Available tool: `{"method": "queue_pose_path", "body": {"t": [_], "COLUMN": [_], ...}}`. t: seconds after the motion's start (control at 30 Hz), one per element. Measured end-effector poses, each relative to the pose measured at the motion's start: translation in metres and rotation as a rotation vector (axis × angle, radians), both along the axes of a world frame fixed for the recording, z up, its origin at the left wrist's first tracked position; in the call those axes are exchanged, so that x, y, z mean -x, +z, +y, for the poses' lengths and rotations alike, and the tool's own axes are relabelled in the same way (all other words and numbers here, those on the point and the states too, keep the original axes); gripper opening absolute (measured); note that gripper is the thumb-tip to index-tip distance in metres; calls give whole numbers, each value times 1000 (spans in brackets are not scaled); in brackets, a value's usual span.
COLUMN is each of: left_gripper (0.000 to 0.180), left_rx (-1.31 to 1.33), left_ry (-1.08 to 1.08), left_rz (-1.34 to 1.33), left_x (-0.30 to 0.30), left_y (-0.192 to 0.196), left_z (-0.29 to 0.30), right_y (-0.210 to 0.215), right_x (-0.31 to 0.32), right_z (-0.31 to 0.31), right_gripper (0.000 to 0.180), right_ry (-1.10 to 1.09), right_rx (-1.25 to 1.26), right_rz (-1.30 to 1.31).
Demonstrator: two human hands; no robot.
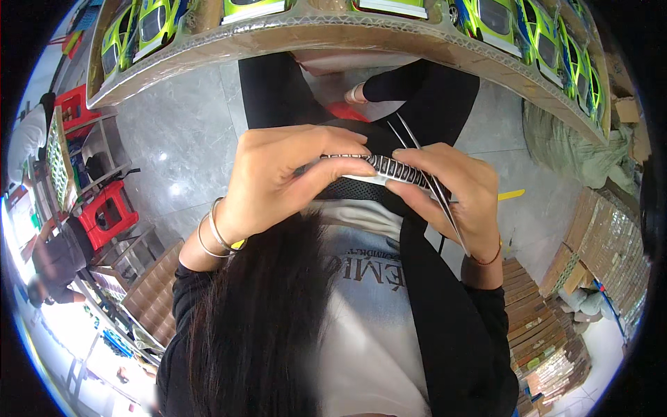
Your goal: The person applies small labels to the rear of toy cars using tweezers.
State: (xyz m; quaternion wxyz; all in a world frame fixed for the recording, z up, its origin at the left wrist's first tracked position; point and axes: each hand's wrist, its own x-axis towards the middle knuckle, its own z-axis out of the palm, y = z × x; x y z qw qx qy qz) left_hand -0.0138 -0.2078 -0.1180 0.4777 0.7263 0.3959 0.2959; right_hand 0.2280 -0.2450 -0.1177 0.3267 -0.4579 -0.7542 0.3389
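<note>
My left hand (281, 177) and my right hand (451, 191) both grip a small flat strip with black and white bars (389, 168), held close to my chest. The left thumb and fingers pinch its left end; the right fingers hold its right end. A pair of thin metal tweezers (434, 184) lies across my right hand, its points sticking up past the strip. Silver bangles ring my left wrist, a thin red cord my right. Long dark hair hangs below the hands.
A cardboard tray (333, 31) holding several green and yellow toy cars curves across the top. Grey tiled floor lies below it. Red stools (104, 212) and another person (55, 260) are at left. Stacks of cardboard (538, 333) stand at right.
</note>
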Motion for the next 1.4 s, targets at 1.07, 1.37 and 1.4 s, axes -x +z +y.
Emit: {"method": "queue_pose_path", "body": {"t": [1.07,1.37,1.4], "left_gripper": [12,14,14], "left_rx": [222,37,38], "left_ry": [19,14,13], "left_rz": [-131,-41,-43], "left_x": [-5,-7,-6], "left_y": [1,9,9], "left_z": [-1,1,2], "right_y": [4,-1,0], "right_x": [0,5,6], "right_z": [10,6,6], "right_gripper": [25,22,22], "right_ry": [64,20,19], "right_rx": [17,99,100], "right_rz": [187,234,233]}}
